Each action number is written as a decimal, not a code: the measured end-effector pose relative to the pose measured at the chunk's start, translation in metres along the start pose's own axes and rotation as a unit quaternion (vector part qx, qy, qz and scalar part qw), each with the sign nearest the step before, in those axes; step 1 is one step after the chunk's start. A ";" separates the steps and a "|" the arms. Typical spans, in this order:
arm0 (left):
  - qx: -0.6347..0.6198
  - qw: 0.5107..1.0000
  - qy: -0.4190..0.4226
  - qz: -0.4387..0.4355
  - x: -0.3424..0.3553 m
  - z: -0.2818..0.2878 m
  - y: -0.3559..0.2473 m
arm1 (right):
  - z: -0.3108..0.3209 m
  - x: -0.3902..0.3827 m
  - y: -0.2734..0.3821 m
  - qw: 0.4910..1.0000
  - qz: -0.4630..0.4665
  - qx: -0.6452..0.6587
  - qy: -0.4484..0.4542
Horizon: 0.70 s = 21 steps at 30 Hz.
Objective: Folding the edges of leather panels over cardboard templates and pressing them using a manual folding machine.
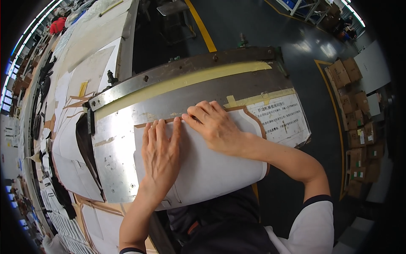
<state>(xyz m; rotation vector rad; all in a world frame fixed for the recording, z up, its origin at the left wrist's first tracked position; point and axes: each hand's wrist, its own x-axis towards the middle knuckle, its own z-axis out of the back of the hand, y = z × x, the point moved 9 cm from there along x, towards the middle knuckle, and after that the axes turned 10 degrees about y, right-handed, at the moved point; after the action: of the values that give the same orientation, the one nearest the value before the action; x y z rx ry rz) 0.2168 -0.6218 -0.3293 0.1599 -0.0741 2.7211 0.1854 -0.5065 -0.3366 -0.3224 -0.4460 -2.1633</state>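
A large white panel with brown edges lies over the metal plate of a bench machine in front of me. Its lower part hangs towards my lap. My left hand rests flat on the panel's left half, fingers stretched up to the brown far edge. Beside it, my right hand has its fingers bent and drawn together at that same edge, thumb and forefinger close to the left fingertips. The palm side of the right hand is hidden, so its exact hold on the edge is partly covered.
A metal bar with bolts crosses the machine's far side. A printed notice sheet is taped at right. More brown-edged white panels lie left, near a long worktable. Cardboard boxes stand stacked beyond the aisle; a stool stands ahead.
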 end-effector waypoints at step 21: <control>-0.257 0.927 0.264 0.077 -0.010 -0.023 0.102 | -0.013 -0.281 0.025 0.724 -0.446 0.498 -0.171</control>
<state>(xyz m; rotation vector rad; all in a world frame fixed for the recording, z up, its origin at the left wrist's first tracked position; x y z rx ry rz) 0.1817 -0.7173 -0.3565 -0.7502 -0.6536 2.6883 0.3680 -0.3238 -0.4517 0.1802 -2.2411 -2.2965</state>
